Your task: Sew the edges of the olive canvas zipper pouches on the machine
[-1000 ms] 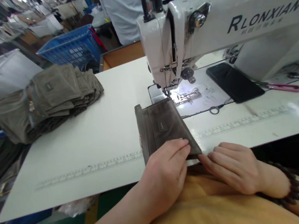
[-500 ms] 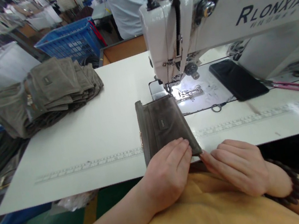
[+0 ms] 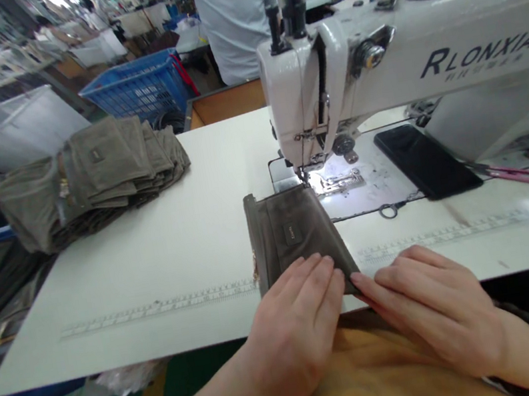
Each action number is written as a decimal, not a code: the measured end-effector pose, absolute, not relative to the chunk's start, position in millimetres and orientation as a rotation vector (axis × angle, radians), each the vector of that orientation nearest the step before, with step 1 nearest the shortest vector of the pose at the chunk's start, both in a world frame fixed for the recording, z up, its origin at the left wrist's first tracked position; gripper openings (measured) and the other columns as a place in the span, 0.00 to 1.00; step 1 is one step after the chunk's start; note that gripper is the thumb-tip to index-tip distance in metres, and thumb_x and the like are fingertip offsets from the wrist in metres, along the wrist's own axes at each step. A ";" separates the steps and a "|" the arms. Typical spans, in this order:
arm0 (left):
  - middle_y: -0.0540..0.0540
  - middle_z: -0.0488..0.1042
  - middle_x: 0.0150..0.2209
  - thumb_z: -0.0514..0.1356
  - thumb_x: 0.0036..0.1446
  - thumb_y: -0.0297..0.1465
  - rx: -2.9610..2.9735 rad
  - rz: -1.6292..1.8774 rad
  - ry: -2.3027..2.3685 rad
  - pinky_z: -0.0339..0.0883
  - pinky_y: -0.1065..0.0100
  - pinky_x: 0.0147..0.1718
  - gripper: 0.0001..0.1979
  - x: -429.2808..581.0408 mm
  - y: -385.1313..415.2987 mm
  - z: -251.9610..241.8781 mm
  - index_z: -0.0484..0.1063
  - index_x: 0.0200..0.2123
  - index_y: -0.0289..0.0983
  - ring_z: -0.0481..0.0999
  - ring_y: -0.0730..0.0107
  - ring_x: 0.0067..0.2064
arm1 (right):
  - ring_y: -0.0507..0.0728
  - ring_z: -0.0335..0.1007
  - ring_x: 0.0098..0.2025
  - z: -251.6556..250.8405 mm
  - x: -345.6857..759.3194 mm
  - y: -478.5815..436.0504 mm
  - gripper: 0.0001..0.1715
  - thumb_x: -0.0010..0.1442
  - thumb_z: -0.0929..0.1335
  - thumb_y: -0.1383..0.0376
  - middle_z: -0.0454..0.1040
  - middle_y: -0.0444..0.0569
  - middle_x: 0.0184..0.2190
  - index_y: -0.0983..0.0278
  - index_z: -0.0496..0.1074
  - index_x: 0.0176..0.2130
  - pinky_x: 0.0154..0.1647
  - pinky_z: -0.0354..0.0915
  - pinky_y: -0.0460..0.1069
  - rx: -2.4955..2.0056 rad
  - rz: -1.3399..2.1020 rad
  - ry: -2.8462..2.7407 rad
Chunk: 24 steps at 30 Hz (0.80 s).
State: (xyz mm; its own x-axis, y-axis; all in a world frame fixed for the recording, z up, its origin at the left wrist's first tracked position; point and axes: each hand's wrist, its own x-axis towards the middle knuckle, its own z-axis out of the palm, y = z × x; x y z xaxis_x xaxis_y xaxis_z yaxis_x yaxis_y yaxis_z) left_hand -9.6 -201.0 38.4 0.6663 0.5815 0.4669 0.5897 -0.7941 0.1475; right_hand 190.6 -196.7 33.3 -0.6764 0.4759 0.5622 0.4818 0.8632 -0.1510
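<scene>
Dark olive, flat rectangular fabric pouch (image 3: 313,244): lies on the white, smooth-topped table (image 3: 177,253), its far right corner at the metal presser foot (image 3: 303,176) of the white, glossy sewing machine (image 3: 404,60), its near edge close to the table's front.
Left hand (image 3: 299,327): fingers straight and pressed together, laid flat on the near part of the pouch, thumb out of sight. Its best use here is probably a light, even weight that lets the cloth slide without rippling.
Right hand (image 3: 433,315): fingers bunched, a fingertip at the pouch's near right corner; the thumb is hidden, so I cannot tell whether they pinch it. Gentle steering from there should serve better than tugging, which could deflect the needle or stretch the fabric.
Right-hand edge: runs between presser foot and right fingertip, a handy guide line; holding its layers level and straight should matter most.
Small gold-coloured metal piece (image 3: 255,267): on the pouch's left edge, well apart from the foot, where it is best left.
Black, flat phone (image 3: 427,161) and pink-handled scissors (image 3: 522,174): right of the foot, apart from the pouch; any swing of the fabric should avoid them.
</scene>
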 end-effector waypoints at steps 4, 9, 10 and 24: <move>0.37 0.71 0.46 0.43 0.60 0.22 -2.898 -0.785 -0.850 0.65 0.59 0.50 0.16 -15.5 -195.5 45.2 0.67 0.44 0.25 0.66 0.59 0.52 | 0.56 0.63 0.30 40.1 193.9 -199.6 0.16 0.59 0.55 0.77 0.68 0.54 0.26 0.79 0.65 0.43 0.27 0.56 0.52 -0.621 -0.055 -2.496; 0.37 0.71 0.46 0.42 0.60 0.22 -3.014 -0.561 -0.743 0.63 0.61 0.52 0.18 -16.5 -188.3 30.9 0.68 0.45 0.25 0.68 0.61 0.51 | 0.54 0.59 0.25 25.6 192.9 -197.3 0.16 0.58 0.55 0.78 0.66 0.51 0.23 0.80 0.66 0.41 0.25 0.54 0.52 -0.600 0.001 -2.611; 0.37 0.71 0.46 0.42 0.60 0.22 -3.013 -0.542 -0.736 0.63 0.61 0.52 0.18 -15.7 -186.7 27.0 0.68 0.44 0.25 0.68 0.61 0.50 | 0.54 0.58 0.24 21.8 192.1 -195.6 0.15 0.58 0.55 0.78 0.65 0.51 0.23 0.80 0.66 0.40 0.25 0.53 0.52 -0.603 0.011 -2.616; 0.37 0.73 0.43 0.43 0.58 0.21 -2.911 -0.538 -0.702 0.65 0.62 0.48 0.16 -11.7 -145.1 5.9 0.70 0.40 0.26 0.71 0.61 0.47 | 0.55 0.55 0.27 12.7 182.8 -156.1 0.12 0.54 0.58 0.76 0.64 0.50 0.25 0.69 0.69 0.27 0.29 0.51 0.52 -0.798 0.066 -2.730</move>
